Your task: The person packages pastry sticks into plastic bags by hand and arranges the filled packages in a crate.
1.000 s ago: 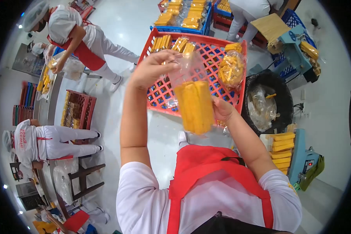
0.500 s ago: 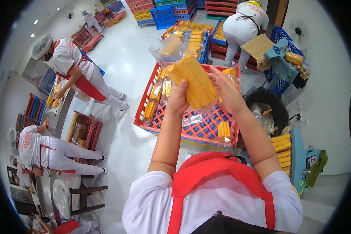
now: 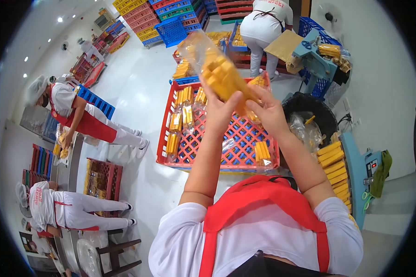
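A clear plastic bag of yellow stick-shaped food (image 3: 224, 78) is held up in front of me, tilted, its loose plastic end pointing up and left. My left hand (image 3: 221, 108) grips its left side, thumb across the front. Fingers of my right hand (image 3: 268, 111) close on the lower right end. Below both hands sits a red plastic crate (image 3: 162, 143) with a lattice floor. Several bagged packs of yellow sticks (image 3: 175, 121) lie along its left side, and another pack (image 3: 262, 151) is in the near right corner.
Right of the crate stands a black bin (image 3: 330, 113) lined with plastic. Beside it, yellow sticks (image 3: 333, 168) line a blue machine (image 3: 356, 161) with green scissors (image 3: 366, 199). One co-worker (image 3: 266, 27) bends over crates ahead; others (image 3: 85, 106) work at a table on the left.
The bag has turned, so stick ends face me rather than a broad side. My right hand has gone from spread fingers beside the bag to gripping its lower end.
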Demonstrator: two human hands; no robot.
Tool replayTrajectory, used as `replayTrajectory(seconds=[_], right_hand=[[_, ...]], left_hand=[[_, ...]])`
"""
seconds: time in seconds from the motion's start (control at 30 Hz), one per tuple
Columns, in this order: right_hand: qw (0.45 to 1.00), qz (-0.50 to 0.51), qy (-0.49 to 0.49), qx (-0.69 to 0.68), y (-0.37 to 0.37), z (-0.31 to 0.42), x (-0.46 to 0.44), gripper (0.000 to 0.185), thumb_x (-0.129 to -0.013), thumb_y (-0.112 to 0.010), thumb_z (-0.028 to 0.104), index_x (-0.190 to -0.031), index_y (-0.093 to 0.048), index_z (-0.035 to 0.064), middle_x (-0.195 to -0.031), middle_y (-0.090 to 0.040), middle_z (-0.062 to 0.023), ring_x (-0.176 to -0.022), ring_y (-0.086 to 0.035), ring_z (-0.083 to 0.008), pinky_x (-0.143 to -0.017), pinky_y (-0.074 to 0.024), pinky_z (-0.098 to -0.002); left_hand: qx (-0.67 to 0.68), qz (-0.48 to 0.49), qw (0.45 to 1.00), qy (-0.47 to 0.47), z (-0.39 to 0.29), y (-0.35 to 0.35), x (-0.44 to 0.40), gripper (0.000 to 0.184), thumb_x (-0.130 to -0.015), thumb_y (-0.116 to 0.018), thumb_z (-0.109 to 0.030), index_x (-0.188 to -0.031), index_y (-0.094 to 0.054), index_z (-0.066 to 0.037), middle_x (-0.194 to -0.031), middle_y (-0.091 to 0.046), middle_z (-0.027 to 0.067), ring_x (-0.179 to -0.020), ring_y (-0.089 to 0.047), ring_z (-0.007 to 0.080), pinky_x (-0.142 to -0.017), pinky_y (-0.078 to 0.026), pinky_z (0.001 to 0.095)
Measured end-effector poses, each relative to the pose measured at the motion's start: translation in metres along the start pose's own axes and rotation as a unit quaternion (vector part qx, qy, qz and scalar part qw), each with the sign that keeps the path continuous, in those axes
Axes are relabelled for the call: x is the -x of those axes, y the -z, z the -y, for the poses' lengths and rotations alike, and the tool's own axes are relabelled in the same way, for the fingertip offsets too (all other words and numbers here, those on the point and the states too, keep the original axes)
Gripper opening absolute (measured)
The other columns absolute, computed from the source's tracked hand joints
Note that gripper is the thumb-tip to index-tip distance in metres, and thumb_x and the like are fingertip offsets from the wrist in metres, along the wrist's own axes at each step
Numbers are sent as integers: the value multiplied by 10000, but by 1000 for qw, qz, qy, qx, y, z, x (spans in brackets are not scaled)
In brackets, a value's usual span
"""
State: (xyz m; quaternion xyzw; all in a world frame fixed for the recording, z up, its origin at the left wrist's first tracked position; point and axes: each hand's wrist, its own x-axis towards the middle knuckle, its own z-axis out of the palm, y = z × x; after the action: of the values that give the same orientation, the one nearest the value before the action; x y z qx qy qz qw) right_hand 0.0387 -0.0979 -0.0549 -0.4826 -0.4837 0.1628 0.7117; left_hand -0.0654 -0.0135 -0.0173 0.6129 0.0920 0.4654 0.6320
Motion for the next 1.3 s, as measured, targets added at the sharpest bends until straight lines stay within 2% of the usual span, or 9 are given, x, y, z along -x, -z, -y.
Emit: replayTrajectory(seconds=[0.17, 0.27, 0.4, 0.43, 0.63, 0.77, 1.0, 1.17, 1.3], right_hand=[[943, -10, -203, -263, 4, 10, 1, 403, -870, -467, 168, -1244, -372, 54, -1108, -509, -37, -988, -498, -108, -781, -425, -242], [908, 85, -213, -350, 13, -9, -3, 417, -872, -465, 183, -1254, -355, 57, -1132, -494, -26, -1017, -479, -105, -823, -410, -258], [937, 95, -145, -304, 6, -8, -4, 430, -873, -456, 171, -1264, -327, 48, -1166, -476, -48, -1028, -486, -116, -858, -403, -271], [936, 96, -145, -304, 7, -9, -5, 430, -873, -456, 171, -1264, -327, 48, -1166, -476, -48, -1028, -486, -116, -858, -403, -271], [811, 148, -271, -497, 20, -3, 0, 444, -870, -458, 172, -1264, -316, 25, -1200, -444, -82, -1090, -453, -165, -881, -403, -295], [985, 54, -108, -120, 20, -5, -1, 428, -845, -502, 222, -1212, -412, 19, -1221, -415, -132, -1116, -433, -199, -873, -394, -321], [913, 118, 191, 341, 26, 39, -48, 398, -814, -536, 267, -1123, -515, 16, -1155, -431, -169, -1025, -473, -187, -858, -379, -275], [918, 210, -329, -63, 26, -5, -97, 307, -785, -509, 160, -1023, -556, -27, -1010, -560, -146, -891, -557, -178, -778, -436, -264], [901, 134, -409, -49, 19, -34, -92, 155, -696, -583, 193, -713, -610, 41, -674, -587, -47, -534, -544, -154, -492, -448, -325]], left_hand=[[-70, 62, 994, 50, 8, 14, 1, 1020, -634, -701, -64, -1331, 43, -81, -1203, -367, 134, -1056, -442, 238, -858, -409, 337], [-532, 83, 819, -196, 23, 16, 12, 1059, -593, -732, -84, -1332, 26, -74, -1253, -307, 140, -1119, -387, 250, -889, -389, 349], [229, 28, 967, 105, 34, 16, 20, 1108, -580, -761, -133, -1338, 46, -89, -1295, -270, 124, -1156, -345, 264, -922, -362, 369], [-98, 85, 992, -1, 30, 25, 18, 1109, -586, -758, -146, -1338, 56, -93, -1286, -285, 116, -1149, -355, 256, -920, -362, 361], [-24, 85, 995, 54, 12, 19, -5, 875, -707, -668, -249, -1342, -98, -50, -1200, -399, 106, -1071, -432, 201, -884, -380, 330], [38, -21, 998, 35, 24, 7, -7, 684, -826, -530, -170, -1333, -87, -49, -1190, -400, 122, -1035, -458, 216, -869, -393, 316], [388, 92, 893, 209, 32, -3, 1, 518, -856, -464, -302, -1279, -263, -80, -1209, -426, 103, -1073, -460, 245, -893, -397, 381], [554, 40, 754, 352, 35, -25, 1, 391, -868, -370, -356, -1128, -464, -79, -1128, -506, 121, -1020, -509, 259, -861, -436, 416], [586, 66, 721, 364, 34, -28, 8, 377, -871, -375, -344, -1106, -480, -69, -1104, -519, 121, -989, -525, 280, -843, -455, 420]])
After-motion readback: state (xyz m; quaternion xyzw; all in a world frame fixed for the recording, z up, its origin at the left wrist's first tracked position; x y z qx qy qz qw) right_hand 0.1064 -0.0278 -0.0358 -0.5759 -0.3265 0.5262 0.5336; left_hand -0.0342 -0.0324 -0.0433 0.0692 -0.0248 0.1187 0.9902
